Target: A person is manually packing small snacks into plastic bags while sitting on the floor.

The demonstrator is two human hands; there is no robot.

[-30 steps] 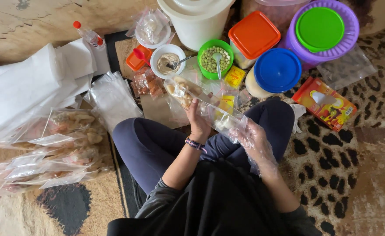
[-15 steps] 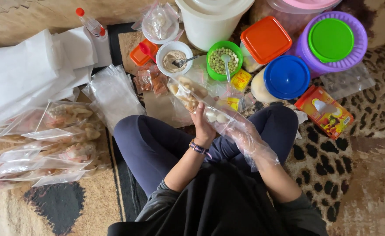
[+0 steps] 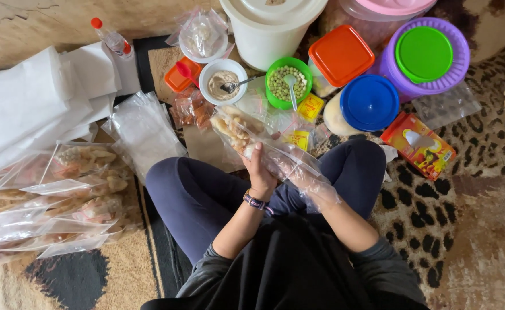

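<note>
At the centre of the frame the left hand (image 3: 259, 167) grips a clear bag (image 3: 247, 138) of pale snack pieces from outside, fingers curled round its middle. The right hand (image 3: 315, 186) is pushed inside the bag's open end, wrapped in the plastic like a glove; whether its fingers are spread or pinched I cannot tell through the film. The bag lies tilted, its filled end pointing to the upper left, its mouth toward the lap, seemingly so the contents stay put while the inner hand works.

Everything else sits in an arc within arm's reach. Just above the bag stand a white bowl (image 3: 222, 81) of brownish paste with a spoon and a green bowl (image 3: 288, 83) of green peas with a spoon. Right of these are an orange-lidded tub (image 3: 341, 55), a blue-lidded tub (image 3: 369, 103) and a purple tub (image 3: 424, 56) with a green lid. A white bucket (image 3: 272, 26) stands at the top. A red box (image 3: 418, 145) lies at the right.

At the left edge, filled bags (image 3: 63, 195) are piled flat, with a stack of empty bags (image 3: 142, 129) and white paper (image 3: 34, 97) above them, keeping finished and unused stock apart.

The person sits cross-legged on a leopard-print rug (image 3: 470, 201); bare wooden floor (image 3: 28, 26) shows at the upper left.
</note>
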